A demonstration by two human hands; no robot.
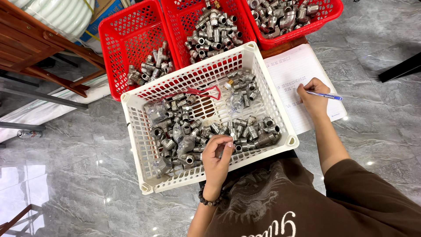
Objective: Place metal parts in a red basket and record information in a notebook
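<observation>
- Grey marble-look floor (74,175) fills the frame, glossy, with wooden furniture (35,48) off at top left.
- Big white slatted basket (267,79) sits dead centre, its bed scattered with metal pipe fittings (184,131), some of them in small clear bags.
- Three red plastic baskets (118,44) line up behind it, touching its far rim, each loaded with more grey fittings.
- A ruled notebook (298,66) lies open just beside the white basket on the person's right, its far edge tucked under a red basket.
- Left hand (217,160) is down in the white basket near its front wall, fingers curled together and pinching into the fittings; exactly which piece it grips I cannot tell. A dark bead bracelet (210,202) rings that wrist.
- Right hand (313,98) rests on the notebook page, fingers closed around a blue pen (326,95), tip on the paper.
- A red cord (210,91) loops near the basket's back wall.
- Tiny one: a drinks can (29,134) lies on its side at far left.
</observation>
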